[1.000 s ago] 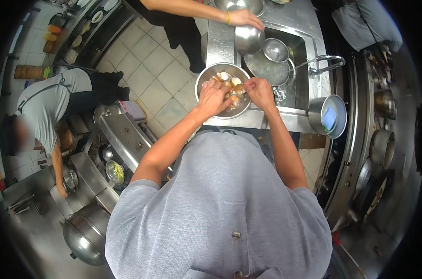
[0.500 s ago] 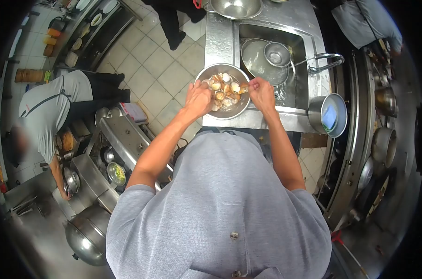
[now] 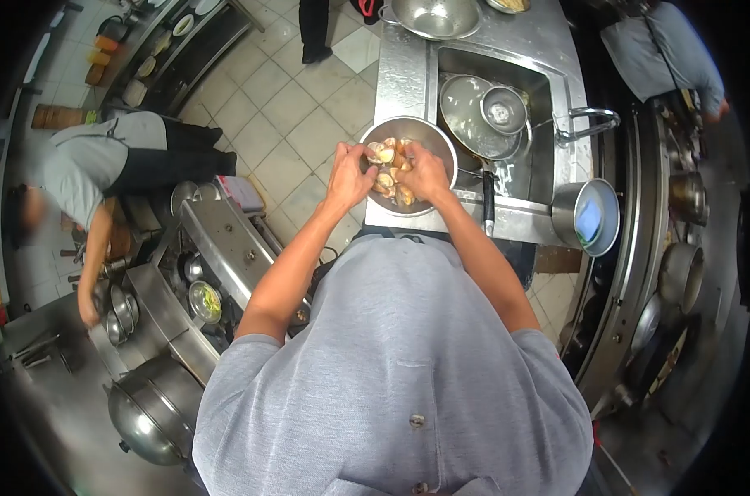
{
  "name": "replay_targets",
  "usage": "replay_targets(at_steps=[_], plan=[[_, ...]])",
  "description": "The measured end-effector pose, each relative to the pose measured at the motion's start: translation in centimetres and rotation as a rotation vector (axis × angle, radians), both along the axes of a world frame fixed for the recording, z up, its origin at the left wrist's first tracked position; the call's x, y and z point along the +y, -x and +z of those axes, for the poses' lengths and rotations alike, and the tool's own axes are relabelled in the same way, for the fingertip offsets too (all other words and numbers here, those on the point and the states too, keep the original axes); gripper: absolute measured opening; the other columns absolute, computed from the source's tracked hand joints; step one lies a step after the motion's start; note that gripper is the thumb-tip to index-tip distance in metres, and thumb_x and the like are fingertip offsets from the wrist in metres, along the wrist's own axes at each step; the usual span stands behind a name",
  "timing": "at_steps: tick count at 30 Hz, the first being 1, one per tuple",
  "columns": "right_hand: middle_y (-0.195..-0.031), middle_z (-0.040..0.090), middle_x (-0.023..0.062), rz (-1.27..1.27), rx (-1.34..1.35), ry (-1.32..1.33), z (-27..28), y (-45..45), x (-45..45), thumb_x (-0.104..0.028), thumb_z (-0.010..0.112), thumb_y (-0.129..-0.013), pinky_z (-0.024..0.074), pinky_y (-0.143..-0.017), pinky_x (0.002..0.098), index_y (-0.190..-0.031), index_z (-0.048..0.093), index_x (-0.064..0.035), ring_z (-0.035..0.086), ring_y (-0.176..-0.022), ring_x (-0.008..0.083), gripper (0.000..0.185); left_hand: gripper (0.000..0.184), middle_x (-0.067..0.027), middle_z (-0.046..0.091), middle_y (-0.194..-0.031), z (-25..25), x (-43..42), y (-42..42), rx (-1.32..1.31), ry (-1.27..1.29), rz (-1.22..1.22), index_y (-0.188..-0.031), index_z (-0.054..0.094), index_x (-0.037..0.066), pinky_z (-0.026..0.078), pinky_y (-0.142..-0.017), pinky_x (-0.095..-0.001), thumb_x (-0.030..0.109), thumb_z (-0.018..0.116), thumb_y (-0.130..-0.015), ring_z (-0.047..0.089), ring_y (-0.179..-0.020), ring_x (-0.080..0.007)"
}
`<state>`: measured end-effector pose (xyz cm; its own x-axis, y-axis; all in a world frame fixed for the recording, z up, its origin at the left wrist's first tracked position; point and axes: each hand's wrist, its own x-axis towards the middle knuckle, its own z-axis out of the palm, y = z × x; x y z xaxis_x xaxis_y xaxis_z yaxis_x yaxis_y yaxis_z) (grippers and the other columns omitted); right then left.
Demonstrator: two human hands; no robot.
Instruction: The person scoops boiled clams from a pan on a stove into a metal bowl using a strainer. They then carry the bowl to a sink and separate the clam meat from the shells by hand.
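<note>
Seen from the head, a round, shiny silver metal bowl (image 3: 430,135) sat at the near end of a long, grey steel counter (image 3: 404,87). Inside it lay a heap of brown and cream, rounded shells (image 3: 385,180).

The left hand (image 3: 352,175) was at nine o'clock on the bowl, with its fingers bent over the rim and its thumb a bit apart, right next to the shells. I cannot tell if they gripped one. The right hand (image 3: 425,175) came in from about four o'clock and dipped into the bowl. Its fingertips were hidden, so I cannot tell if they were closed on a shell.

At two o'clock from the bowl was a square steel sink (image 3: 538,157). A small round metal bowl (image 3: 504,111) sat in a wide round metal pan (image 3: 471,97) there. A straight black handle (image 3: 488,194) lay at four o'clock. Past it, between three and four, a tipped grey metal pot (image 3: 564,217) had a bright blue cloth (image 3: 589,220) in it. At twelve o'clock sat a wide silver basin (image 3: 433,16).
</note>
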<state>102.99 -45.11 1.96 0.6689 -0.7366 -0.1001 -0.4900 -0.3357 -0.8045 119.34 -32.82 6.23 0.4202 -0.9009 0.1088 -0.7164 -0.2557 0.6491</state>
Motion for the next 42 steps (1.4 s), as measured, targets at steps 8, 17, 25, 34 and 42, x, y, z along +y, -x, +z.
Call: replay_targets(at_steps=[8, 17, 25, 34, 42], plan=[[-0.090, 0.069, 0.0083, -0.107, -0.236, -0.284, 2.4, 2.7, -3.4, -0.015, 0.075, -0.080, 0.0518, -0.076, 0.0327, -0.104, 0.071, -0.0027, 0.063, -0.079, 0.0170, 0.028, 0.033, -0.0155, 0.056, -0.100, 0.7, -0.1, -0.2, -0.023, 0.003, 0.080, -0.112, 0.066, 0.006, 0.046, -0.090, -0.0442, 0.011, 0.075, -0.080, 0.053, -0.102, -0.0349], [-0.102, 0.070, 0.0202, -0.062, -0.062, 0.301, 3.9, 3.2, -2.7, -0.001, 0.063, -0.082, 0.0526, -0.085, 0.0481, -0.097, 0.076, -0.0027, 0.068, -0.095, 0.0407, 0.020, 0.041, -0.0128, 0.058, -0.114, 3.2, -2.5, 2.6, -0.367, -0.241, -0.402, -0.114, 0.073, 0.013, 0.038, -0.090, -0.0478, 0.021, 0.079, -0.075, 0.048, -0.108, -0.0331], [-0.103, 0.072, 0.0193, 0.057, 0.096, 0.555, 0.9, -1.1, 2.4, -0.010, 0.070, -0.078, 0.0506, -0.091, 0.0450, -0.093, 0.073, -0.0027, 0.065, -0.103, 0.0354, 0.017, 0.054, -0.0139, 0.055, -0.118, 2.7, 0.6, 1.0, -0.241, -0.241, -0.268, -0.128, 0.064, 0.013, 0.037, -0.097, -0.0500, 0.016, 0.075, -0.075, 0.047, -0.110, -0.0352], [-0.085, 0.075, 0.0137, 0.081, -0.106, 0.026, 1.7, 1.6, -1.8, -0.020, 0.076, -0.084, 0.0572, -0.076, 0.0392, -0.101, 0.076, -0.0062, 0.073, -0.079, 0.0300, 0.022, 0.046, -0.0118, 0.060, -0.116, 3.0, 1.0, 1.1, -0.095, -0.117, -0.165, -0.126, 0.066, 0.012, 0.037, -0.098, -0.0468, 0.016, 0.074, -0.081, 0.049, -0.111, -0.0327], [-0.090, 0.075, 0.0138, -0.063, -0.126, -0.127, 3.1, 2.4, -2.2, -0.024, 0.078, -0.085, 0.0553, -0.076, 0.0361, -0.110, 0.075, -0.0049, 0.072, -0.081, 0.0247, 0.032, 0.029, -0.0087, 0.067, -0.091, 1.0, -2.5, 3.2, -0.208, -0.139, -0.330, -0.106, 0.071, 0.011, 0.036, -0.088, -0.0440, 0.016, 0.076, -0.077, 0.056, -0.097, -0.0303]])
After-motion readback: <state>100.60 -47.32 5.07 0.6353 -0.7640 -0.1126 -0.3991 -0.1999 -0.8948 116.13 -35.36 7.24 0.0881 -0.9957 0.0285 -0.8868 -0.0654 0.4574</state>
